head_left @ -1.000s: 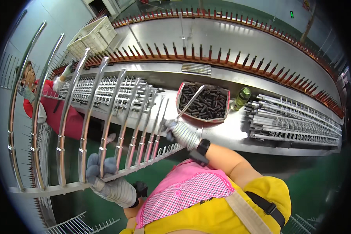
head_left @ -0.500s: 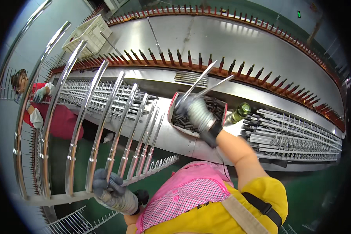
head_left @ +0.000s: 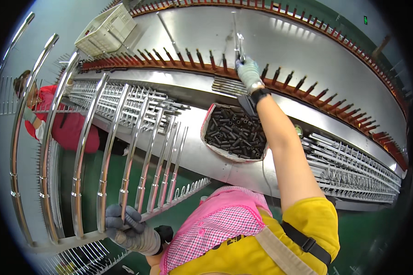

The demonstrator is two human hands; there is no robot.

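- The right hand (head_left: 248, 73), in a pale knit glove, has stretched further out since half a second ago, leaving the space above the oval tray of short black metal tubes (head_left: 235, 133) and arriving at the row of rust-coloured pegs (head_left: 280, 79) on the far conveyor line.
- It is closed around a pair of slim bright metal rods (head_left: 239, 43), which stand upright above the fist, right at the peg row.
- The left hand (head_left: 126, 225), in a dark grey glove, has hardly shifted; its fingers are wrapped around one chromed bar of the long rack of curved chrome bars (head_left: 101, 151), low at the near rail.
- Judged from this, the step in hand is hanging the rods on the pegs; the next move calls for lining their lower ends up with free pegs and lowering them squarely on before letting go.
- The shiny steel table (head_left: 206, 181) carries the tube tray, with stacked metal rods (head_left: 353, 172) to the right.
- A person in a red top (head_left: 62, 126) works at the left edge.
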